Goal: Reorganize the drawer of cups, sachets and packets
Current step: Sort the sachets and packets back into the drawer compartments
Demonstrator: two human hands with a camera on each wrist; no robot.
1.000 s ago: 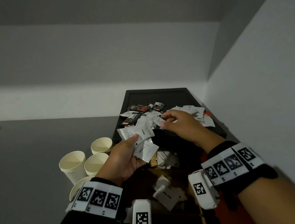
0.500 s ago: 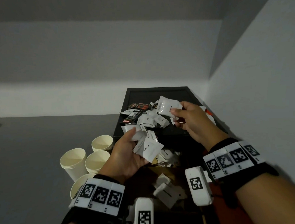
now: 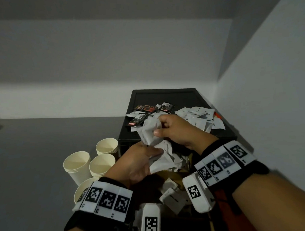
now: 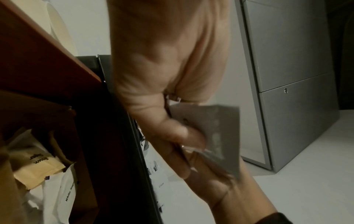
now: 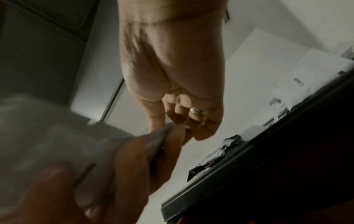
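Note:
Just in front of the black tray [image 3: 165, 97], my left hand [image 3: 148, 155] grips a bundle of white sachets [image 3: 160, 162], thumb on top. My right hand [image 3: 160, 126] meets it from above, fingers curled round more white sachets [image 3: 149, 134] that touch the bundle. In the left wrist view a white sachet [image 4: 210, 133] sits pinched between the two hands. The tray holds dark packets [image 3: 144, 108] at the left and a pile of white sachets [image 3: 200, 116] at the right. Below my wrists lies the open drawer with loose sachets [image 3: 171, 196], among them a brown sugar one [image 4: 38, 163].
Several cream paper cups [image 3: 102, 163] stand in stacks on the grey surface left of the tray and drawer. A white wall [image 3: 270, 110] runs close along the right. A grey cabinet [image 4: 287, 75] shows in the left wrist view.
My right hand lifted a white sachet off the tray and has come down and back to press it against the bundle. The left hand rose slightly to meet it.

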